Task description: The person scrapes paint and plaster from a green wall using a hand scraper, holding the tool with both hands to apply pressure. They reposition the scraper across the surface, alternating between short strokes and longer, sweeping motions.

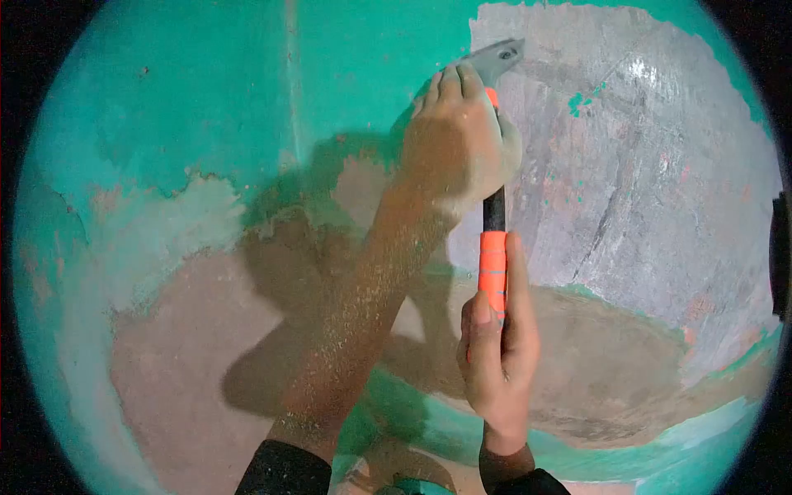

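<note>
A long-handled scraper (492, 216) with a black shaft and an orange grip stands nearly upright against the wall. Its grey metal head (500, 58) lies at the left edge of a pale grey patch. My left hand (458, 136) is closed around the upper part, just under the head, with its fingers over the head's left side. Lower down, my right hand (502, 346) wraps round the orange grip, with the thumb in front. White dust speckles my left forearm.
The green wall (206, 91) has peeled edges and bare brownish areas (198, 355) at lower left and below the grey patch (627, 165). A vertical ridge runs down at upper left. Shadows of the arms fall left of them. A dark object (780, 256) shows at the right edge.
</note>
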The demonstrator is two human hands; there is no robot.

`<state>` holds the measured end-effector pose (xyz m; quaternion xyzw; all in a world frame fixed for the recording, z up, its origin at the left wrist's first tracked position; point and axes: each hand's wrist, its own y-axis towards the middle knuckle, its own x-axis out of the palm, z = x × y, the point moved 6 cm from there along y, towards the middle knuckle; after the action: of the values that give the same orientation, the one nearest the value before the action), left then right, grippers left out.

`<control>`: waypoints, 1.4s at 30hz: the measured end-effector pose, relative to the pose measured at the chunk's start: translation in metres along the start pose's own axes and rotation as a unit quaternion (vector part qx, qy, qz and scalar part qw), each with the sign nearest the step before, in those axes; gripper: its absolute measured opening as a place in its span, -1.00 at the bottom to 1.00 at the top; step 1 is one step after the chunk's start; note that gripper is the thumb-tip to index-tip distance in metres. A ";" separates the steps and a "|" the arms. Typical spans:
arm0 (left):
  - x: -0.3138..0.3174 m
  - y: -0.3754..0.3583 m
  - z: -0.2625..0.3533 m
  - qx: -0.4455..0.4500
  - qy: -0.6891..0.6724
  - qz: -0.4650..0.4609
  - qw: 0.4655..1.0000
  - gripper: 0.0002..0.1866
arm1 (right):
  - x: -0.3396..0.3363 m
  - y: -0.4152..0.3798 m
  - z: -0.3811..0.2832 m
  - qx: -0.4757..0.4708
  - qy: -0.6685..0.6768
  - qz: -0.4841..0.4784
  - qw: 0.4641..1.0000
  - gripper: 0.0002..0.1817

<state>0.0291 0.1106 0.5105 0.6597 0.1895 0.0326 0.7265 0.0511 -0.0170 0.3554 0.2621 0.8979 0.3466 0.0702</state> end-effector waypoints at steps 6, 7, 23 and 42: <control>-0.001 -0.008 0.004 0.028 0.038 0.029 0.998 -0.39 | 0.003 -0.002 -0.002 -0.023 -0.003 0.020 1.000 -0.38; -0.002 -0.002 0.003 0.009 0.024 0.000 1.000 -0.37 | 0.004 -0.001 -0.006 -0.020 -0.001 0.022 1.000 -0.38; -0.012 0.012 0.000 -0.004 -0.013 -0.021 1.000 -0.38 | 0.022 -0.004 -0.030 -0.003 0.012 0.041 0.999 -0.37; 0.046 -0.018 -0.009 -0.412 -0.737 -0.108 0.525 -0.56 | 0.019 -0.012 -0.023 0.044 -0.031 0.073 0.996 -0.38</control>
<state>0.0656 0.1305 0.4819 0.0503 -0.3778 -0.4691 0.7967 0.0222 -0.0281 0.3657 0.3404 0.8882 0.3026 0.0606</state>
